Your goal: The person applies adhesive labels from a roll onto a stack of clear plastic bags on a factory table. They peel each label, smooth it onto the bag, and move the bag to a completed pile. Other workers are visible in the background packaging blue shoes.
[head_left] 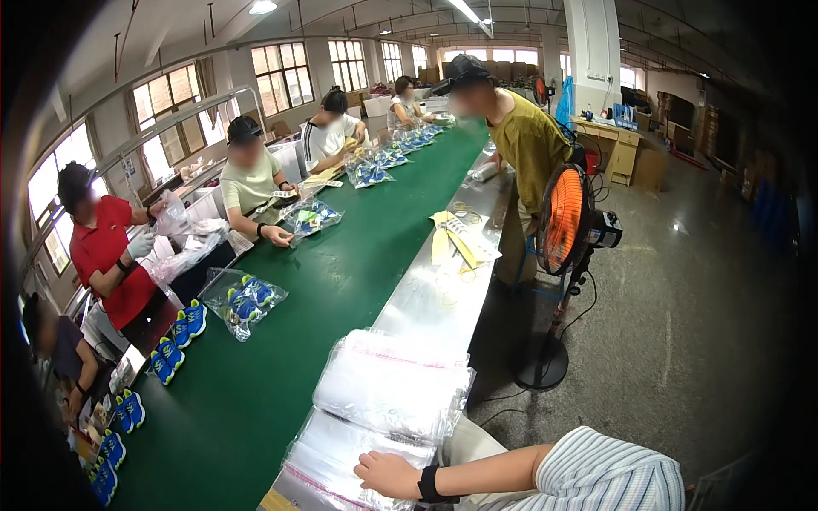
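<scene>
Bags [375,387], clear plastic, lie stacked beside the green belt [328,281]. Right hand [389,474] on top, half-curled, can't tell if it grips any!

Light is cast across the hall by tall windows [281,78] and ceiling lamps [263,7].
Panes at left are washed pale; white glare is thrown off clear plastic bags [371,383] and a metal ledge [426,307]. The floor [656,341] is left dimmer, faces [245,153] are blurred, and straight lines are bent toward a blackened rim.
</scene>
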